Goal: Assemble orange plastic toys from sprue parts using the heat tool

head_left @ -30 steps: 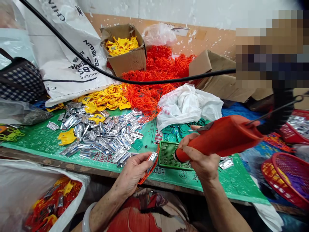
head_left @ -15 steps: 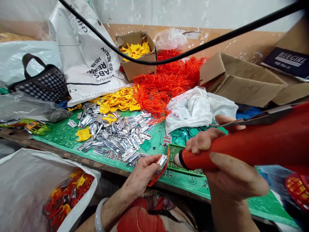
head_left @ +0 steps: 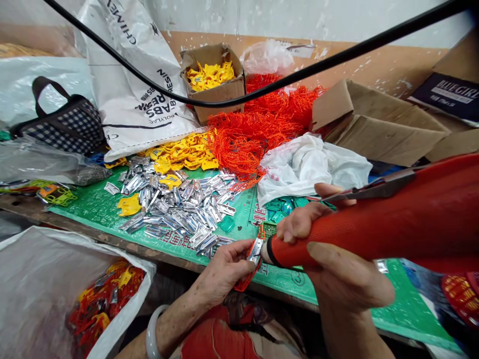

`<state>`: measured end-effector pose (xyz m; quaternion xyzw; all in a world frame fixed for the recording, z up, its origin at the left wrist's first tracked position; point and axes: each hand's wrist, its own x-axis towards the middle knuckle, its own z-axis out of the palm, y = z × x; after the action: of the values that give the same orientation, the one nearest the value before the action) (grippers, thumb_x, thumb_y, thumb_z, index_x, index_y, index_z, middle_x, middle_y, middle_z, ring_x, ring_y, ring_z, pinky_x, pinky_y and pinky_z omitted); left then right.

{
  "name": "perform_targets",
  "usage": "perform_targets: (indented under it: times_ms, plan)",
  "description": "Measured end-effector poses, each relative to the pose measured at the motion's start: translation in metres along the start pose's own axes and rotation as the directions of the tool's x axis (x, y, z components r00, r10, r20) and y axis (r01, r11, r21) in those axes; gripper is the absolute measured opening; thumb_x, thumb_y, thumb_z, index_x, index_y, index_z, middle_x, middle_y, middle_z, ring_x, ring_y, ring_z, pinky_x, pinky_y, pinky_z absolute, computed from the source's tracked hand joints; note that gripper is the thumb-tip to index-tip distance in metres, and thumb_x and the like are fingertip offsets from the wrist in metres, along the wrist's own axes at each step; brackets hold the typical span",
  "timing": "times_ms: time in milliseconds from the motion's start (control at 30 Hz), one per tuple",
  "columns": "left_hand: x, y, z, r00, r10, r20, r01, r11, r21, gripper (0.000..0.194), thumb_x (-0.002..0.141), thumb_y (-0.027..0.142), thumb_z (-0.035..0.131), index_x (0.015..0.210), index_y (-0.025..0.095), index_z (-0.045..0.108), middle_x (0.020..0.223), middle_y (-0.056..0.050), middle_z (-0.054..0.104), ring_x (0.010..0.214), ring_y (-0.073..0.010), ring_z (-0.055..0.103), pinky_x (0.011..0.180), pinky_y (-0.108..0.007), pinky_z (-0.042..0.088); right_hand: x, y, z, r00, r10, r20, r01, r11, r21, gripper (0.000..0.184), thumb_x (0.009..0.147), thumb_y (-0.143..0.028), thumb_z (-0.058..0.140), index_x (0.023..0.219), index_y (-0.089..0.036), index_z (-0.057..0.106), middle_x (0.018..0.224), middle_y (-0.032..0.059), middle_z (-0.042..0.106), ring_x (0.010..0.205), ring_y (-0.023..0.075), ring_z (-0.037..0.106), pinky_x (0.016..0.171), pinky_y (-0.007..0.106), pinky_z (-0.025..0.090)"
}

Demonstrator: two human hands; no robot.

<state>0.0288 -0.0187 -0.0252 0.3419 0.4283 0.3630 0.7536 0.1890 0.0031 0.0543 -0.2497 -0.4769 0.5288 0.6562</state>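
Between the thumb and fingers of my left hand (head_left: 228,269) is an orange plastic part (head_left: 245,283) with a shiny metal plate (head_left: 256,250) lying on it. My right hand (head_left: 337,259) is wrapped round a red power screwdriver (head_left: 359,229), tilted so its nose points left. That nose meets the metal plate, or sits just in front of it; the tip itself is hidden. Behind the nose, a green perforated tray (head_left: 269,229) is mostly covered by the tool. Left of my hands lies a heap of metal plates (head_left: 179,204) with a few yellow plastic parts (head_left: 129,205) among them.
A white sack (head_left: 22,249) of assembled red and yellow parts stands at lower left. Orange netting-like strands (head_left: 243,144), a white plastic bag (head_left: 310,167) and an open carton (head_left: 392,124) line the back. A black cable (head_left: 209,103) crosses overhead.
My right hand has brought the screwdriver left, from over the green tray to the metal plate. My left hand has shifted slightly right, still holding the orange part.
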Motion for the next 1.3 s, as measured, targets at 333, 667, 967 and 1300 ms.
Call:
perform_targets:
  times_ms: [333, 667, 967, 1300]
  plan:
    - [-0.001, 0.002, 0.005, 1.0, 0.01, -0.002, -0.01, 0.999, -0.035, 0.047, 0.065, 0.017, 0.07, 0.112, 0.018, 0.075, 0.089, -0.002, 0.073, 0.08, -0.019, 0.061, 0.075, -0.028, 0.044, -0.003, -0.004, -0.002, 1.0, 0.021, 0.008, -0.021, 1.0, -0.013, 0.054, 0.078, -0.018, 0.073, 0.126, -0.029, 0.053, 0.079, -0.005, 0.064, 0.069, 0.013, 0.062, 0.07, 0.033, 0.054]
    - [-0.002, 0.002, 0.003, 0.999, 0.006, -0.033, -0.006, 1.0, -0.003, 0.044, 0.064, 0.02, 0.072, 0.107, 0.015, 0.076, 0.08, -0.003, 0.07, 0.072, -0.0172, 0.057, 0.069, -0.027, 0.043, -0.004, 0.002, -0.001, 0.999, 0.048, -0.019, -0.05, 0.994, -0.1, 0.054, 0.076, -0.032, 0.078, 0.123, -0.032, 0.051, 0.074, -0.0059, 0.06, 0.064, 0.0149, 0.06, 0.066, 0.034, 0.052]
    - [-0.003, 0.0, 0.006, 0.996, 0.029, -0.08, -0.03, 0.999, -0.011, 0.026, 0.061, 0.023, 0.075, 0.086, 0.017, 0.08, 0.075, -0.003, 0.068, 0.074, -0.0202, 0.058, 0.067, -0.027, 0.045, -0.016, 0.003, 0.002, 0.991, 0.064, 0.114, -0.037, 0.974, -0.224, 0.047, 0.082, -0.024, 0.07, 0.121, -0.033, 0.047, 0.083, -0.0037, 0.06, 0.072, 0.0166, 0.058, 0.075, 0.039, 0.051]
    - [-0.006, 0.002, 0.008, 0.994, 0.067, -0.081, -0.063, 0.997, 0.044, 0.022, 0.061, 0.026, 0.076, 0.081, 0.017, 0.079, 0.075, -0.003, 0.066, 0.076, -0.0221, 0.059, 0.067, -0.028, 0.045, -0.018, 0.01, 0.006, 0.99, 0.042, 0.135, -0.007, 0.97, -0.245, 0.049, 0.078, -0.014, 0.065, 0.12, -0.033, 0.048, 0.08, -0.0053, 0.058, 0.069, 0.0156, 0.057, 0.071, 0.037, 0.05]
